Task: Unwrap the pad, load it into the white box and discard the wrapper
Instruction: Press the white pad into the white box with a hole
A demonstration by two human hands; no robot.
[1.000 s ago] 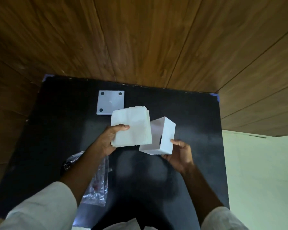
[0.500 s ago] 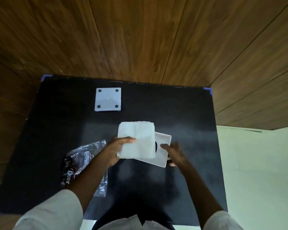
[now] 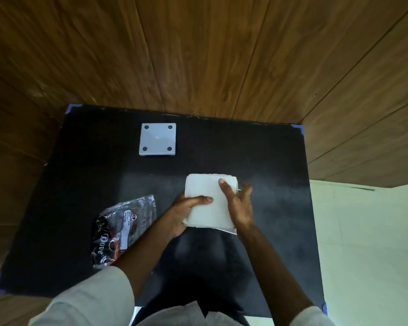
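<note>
A: Both hands are on the pad (image 3: 210,203). The left hand (image 3: 186,212) grips its left edge, thumb lying across the top face and fingers hidden underneath. The right hand (image 3: 239,208) lies flat along the right edge, thumb on top, fingers spread off the side.

B: And the white box (image 3: 231,230)?

A: Almost wholly hidden under the pad. Only a thin pale sliver shows below the right wrist, at the pad's near right corner. I can't tell whether the pad has started into the opening or just rests on the rim.

B: So the step is seating it. How would you do that well?

A: Square the pad's edges to the box walls first, then press evenly with both thumbs instead of pushing one corner. It looks like a soft stack of layers, so a lopsided push would probably buckle it or fan the sheets. The left fingers underneath will have to slide out as it goes down, or they'll be trapped between pad and rim.

B: Risk?

A: The box looks light. A sideways shove could skate it across the black mat (image 3: 269,161). Keep the right palm bearing straight down.

B: The wrapper?

A: The crinkled clear wrapper (image 3: 125,228) lies on the mat to the left of the left forearm, well apart from the grip, not yet discarded. The square grey lid (image 3: 157,139), with four dark corner dots, sits beyond the hands, up and to the left, untouched
</note>
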